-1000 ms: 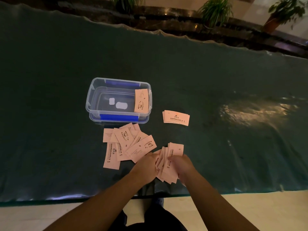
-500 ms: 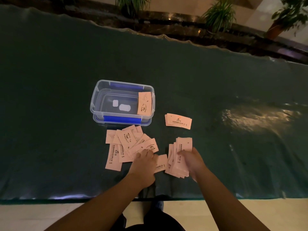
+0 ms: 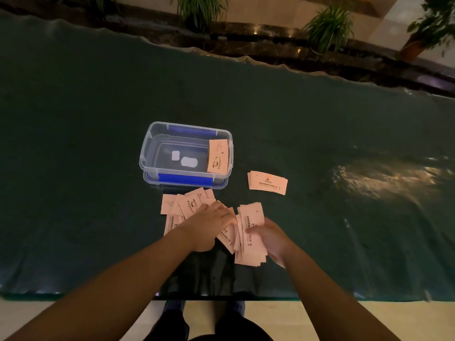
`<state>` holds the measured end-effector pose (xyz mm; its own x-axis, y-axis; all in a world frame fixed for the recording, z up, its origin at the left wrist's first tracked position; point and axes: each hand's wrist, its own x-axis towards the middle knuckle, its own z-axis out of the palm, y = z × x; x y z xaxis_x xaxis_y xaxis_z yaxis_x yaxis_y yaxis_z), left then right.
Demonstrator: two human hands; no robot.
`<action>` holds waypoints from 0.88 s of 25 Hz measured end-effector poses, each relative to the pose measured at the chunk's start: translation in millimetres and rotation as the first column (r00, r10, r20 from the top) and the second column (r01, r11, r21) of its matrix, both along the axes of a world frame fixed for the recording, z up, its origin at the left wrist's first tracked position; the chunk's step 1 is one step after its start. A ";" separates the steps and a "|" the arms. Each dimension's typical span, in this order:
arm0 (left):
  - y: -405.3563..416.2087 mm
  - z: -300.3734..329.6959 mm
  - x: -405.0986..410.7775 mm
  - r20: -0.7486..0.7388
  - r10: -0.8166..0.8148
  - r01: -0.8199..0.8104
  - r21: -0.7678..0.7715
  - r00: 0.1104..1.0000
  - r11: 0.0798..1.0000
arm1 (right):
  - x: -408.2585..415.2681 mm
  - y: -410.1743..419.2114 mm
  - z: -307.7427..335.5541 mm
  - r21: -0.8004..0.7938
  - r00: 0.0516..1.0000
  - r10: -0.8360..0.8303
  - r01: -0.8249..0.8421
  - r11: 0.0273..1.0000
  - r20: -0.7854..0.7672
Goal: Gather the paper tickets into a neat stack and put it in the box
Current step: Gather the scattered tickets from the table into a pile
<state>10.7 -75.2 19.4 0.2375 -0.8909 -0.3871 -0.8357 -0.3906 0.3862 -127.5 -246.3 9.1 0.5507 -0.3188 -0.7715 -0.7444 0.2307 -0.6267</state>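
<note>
Both bare forearms reach from the near edge toward the middle of the scene, converging as they go. The left hand (image 3: pixel 209 225) lies palm down with its back to the camera, fingers stretched forward and a little to the right, pressed flat on the loose tickets (image 3: pixel 189 205) beneath them. The right hand (image 3: pixel 269 238), just to its right and slightly nearer, is turned partly on its side with the fingers curled leftward and the thumb on top, clasping a fanned bundle of tickets (image 3: pixel 251 238) that stands between the two hands.
</note>
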 end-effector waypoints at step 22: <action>38.5 -48.1 -24.0 0.031 0.561 -0.557 -0.082 0.827 0.826 | 53.9 4.1 8.9 -0.429 0.608 0.761 -0.764 0.482 -0.227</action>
<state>-13.3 -36.7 -28.7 0.7205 -0.6227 -0.3051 -0.5015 -0.7718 0.3909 -73.6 -242.3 18.1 0.7457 -0.0691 -0.6627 -0.4924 -0.7271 -0.4783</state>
